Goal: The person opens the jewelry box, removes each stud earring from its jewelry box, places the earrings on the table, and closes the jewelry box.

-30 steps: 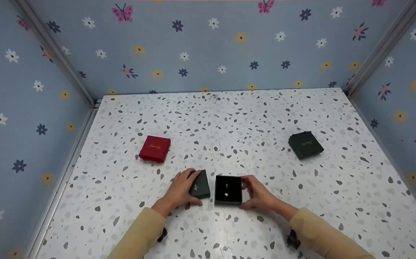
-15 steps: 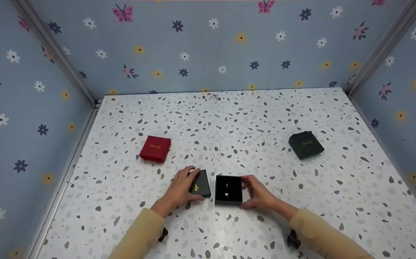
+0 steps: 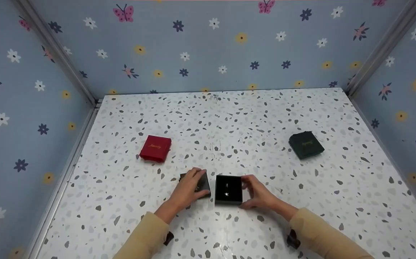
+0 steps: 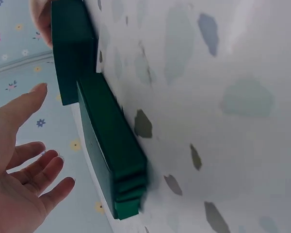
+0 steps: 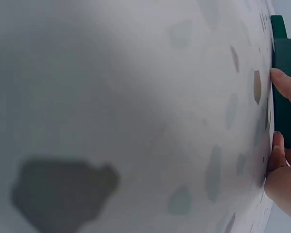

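Observation:
Near the front of the table, an open dark green box (image 3: 229,198) shows a black insert with two small shiny pieces. My right hand (image 3: 260,196) holds its right side between thumb and fingers; the right wrist view shows the fingers against the green box (image 5: 287,119). Just left of it lies a dark green lid (image 3: 204,182) with faint lettering, below my left hand (image 3: 186,190). In the left wrist view, the left hand (image 4: 22,165) has its fingers spread, apart from the lid (image 4: 114,131), which has a folded-looking end.
A red box (image 3: 155,148) sits at the left of the speckled table (image 3: 258,118), and another dark green box (image 3: 306,144) at the right. Thin clear or silvery strands (image 3: 212,151) lie behind the lid. Flower-patterned walls (image 3: 211,43) enclose the back and sides.
My left hand has shifted slightly right over the lid, and the lid's far left corner now shows behind the fingers. The right hand and open box have stayed put.

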Demonstrator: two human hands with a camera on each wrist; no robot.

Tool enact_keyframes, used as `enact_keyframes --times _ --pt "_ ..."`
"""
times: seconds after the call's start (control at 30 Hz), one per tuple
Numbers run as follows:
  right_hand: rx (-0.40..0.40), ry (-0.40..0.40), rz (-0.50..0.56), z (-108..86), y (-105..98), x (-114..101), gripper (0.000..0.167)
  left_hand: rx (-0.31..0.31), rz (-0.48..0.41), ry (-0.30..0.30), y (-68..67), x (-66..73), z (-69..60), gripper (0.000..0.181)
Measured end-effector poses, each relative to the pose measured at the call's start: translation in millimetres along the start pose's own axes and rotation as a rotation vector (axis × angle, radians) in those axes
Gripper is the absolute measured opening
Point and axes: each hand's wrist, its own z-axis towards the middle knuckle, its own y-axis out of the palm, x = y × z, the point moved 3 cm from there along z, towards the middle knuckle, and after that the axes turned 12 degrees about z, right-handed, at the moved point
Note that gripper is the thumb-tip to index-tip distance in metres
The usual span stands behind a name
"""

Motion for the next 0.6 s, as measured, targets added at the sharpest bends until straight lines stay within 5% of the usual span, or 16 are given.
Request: enact_keyframes --times 0.27,0.6 --pt "0.008 0.005 0.004 0.9 -0.4 13.2 0.079 -0.005 -0.026 -0.021 2.7 11.3 0.8 0.052" --pt "0.016 -0.052 0.003 1.4 -2.8 44.3 0.083 0.071 -0.074 0.050 9.6 24.1 2.9 0.035"
